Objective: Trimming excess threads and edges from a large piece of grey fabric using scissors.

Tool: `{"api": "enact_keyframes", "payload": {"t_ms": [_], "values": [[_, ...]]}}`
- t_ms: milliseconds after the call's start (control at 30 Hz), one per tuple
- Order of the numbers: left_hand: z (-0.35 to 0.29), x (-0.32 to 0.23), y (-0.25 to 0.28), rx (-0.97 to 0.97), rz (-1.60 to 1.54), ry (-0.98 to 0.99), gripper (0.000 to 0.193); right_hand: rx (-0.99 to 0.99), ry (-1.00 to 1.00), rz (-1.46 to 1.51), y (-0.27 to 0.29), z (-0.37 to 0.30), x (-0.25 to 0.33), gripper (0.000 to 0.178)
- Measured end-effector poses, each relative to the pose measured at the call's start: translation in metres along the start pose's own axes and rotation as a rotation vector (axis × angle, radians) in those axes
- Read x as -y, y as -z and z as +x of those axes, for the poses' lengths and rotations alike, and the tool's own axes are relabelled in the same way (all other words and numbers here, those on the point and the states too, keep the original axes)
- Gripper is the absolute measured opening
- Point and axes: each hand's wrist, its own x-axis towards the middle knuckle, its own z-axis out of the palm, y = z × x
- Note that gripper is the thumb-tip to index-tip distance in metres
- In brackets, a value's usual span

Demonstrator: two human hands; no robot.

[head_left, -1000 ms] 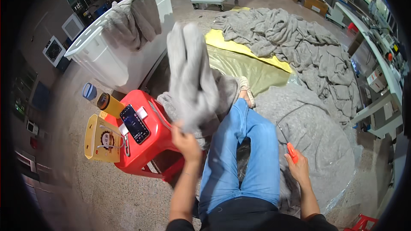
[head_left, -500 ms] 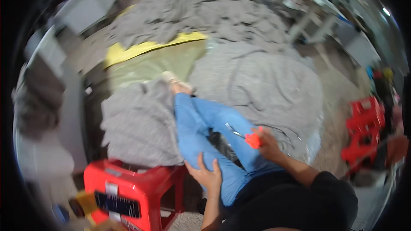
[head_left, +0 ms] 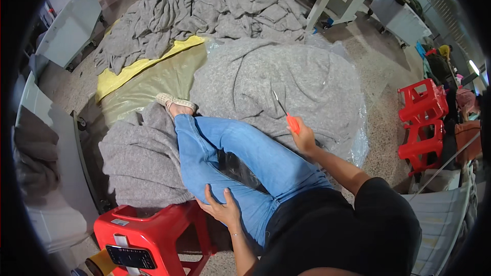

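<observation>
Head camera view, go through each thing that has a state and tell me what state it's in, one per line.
Right hand: closed on the orange-handled snips, blades pointing away.
Left hand: open, resting flat on the blue-jeaned leg.
Grey fabric ahead: spread over clear plastic.
Grey pile behind: heaped, crumpled.
Grey fabric at left: bunched by the leg.
Near red stool: upright, phone lying on it.
Red stools at right: stacked.

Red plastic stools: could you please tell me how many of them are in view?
3. One red stool stands at the lower left beside the left hand, with a phone on it. Two more, an upper stool and a lower stool, stand at the right edge. Others may be hidden.
</observation>
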Motion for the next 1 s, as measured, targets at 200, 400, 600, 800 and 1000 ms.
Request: {"api": "enact_keyframes", "payload": {"t_ms": [200,400,600,800,1000], "values": [[-0.003,-0.038,-0.02,0.029,0.123,-0.02,0.057,0.136,0.245,-0.015,-0.024,0.046,-0.058,0.037],[-0.01,-0.08,-0.048,0.089,0.191,0.011,0.057,0.208,0.446,-0.317,-0.06,0.082,-0.135,0.04],[-0.016,-0.09,-0.053,0.074,0.191,0.028,0.053,0.328,0.353,-0.39,-0.072,0.098,-0.164,0.034],[-0.04,-0.125,-0.064,-0.008,-0.052,-0.189,0.028,0.375,0.298,-0.083,0.018,0.063,-0.11,0.036],[-0.051,-0.167,-0.138,0.954,-1.159,0.724,0.044,0.339,0.31,0.072,0.07,0.049,-0.063,0.033]]}}
